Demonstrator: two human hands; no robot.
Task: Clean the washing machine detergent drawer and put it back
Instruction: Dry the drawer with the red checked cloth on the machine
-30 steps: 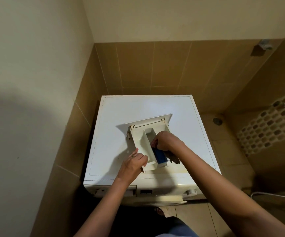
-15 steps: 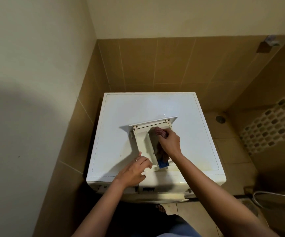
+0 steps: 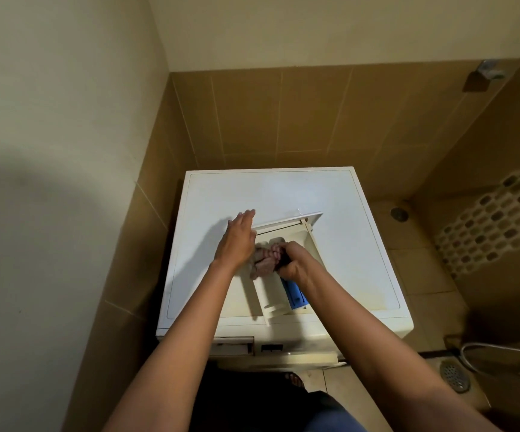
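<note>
1. Nearest us, the washer (image 3: 361, 328) front shows a slot (image 3: 233, 345) at its left, likely the drawer's home.
2. On the washer top lies the cream drawer (image 3: 271, 299). Its long axis runs away from us, with a blue insert (image 3: 296, 297) at its near right and its panel at the far end.
3. Our right hand (image 3: 294, 260) grips a pinkish cloth (image 3: 264, 260) in the drawer's far half.
4. Our left hand (image 3: 238, 238), fingers straight, lies over the far left corner, nearer the panel. We cannot tell whether it touches.
</note>
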